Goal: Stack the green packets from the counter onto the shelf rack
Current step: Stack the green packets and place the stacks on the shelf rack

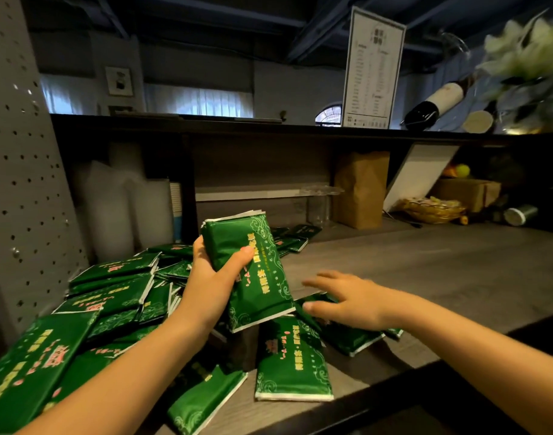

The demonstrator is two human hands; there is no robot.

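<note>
Left hand lifting a bundle of green packets above a grey wood-grain counter

The left hand grips a slim bundle of glossy green foil packets, tilted, thumb across its front. The right hand, fingers spread and blurred, is over a flat green packet lying on the counter; contact is unclear. A loose heap of green packets fills the near left beside a grey perforated metal panel. At the far side stand a brown paper bag and, on the ledge above, a white printed card.
</note>
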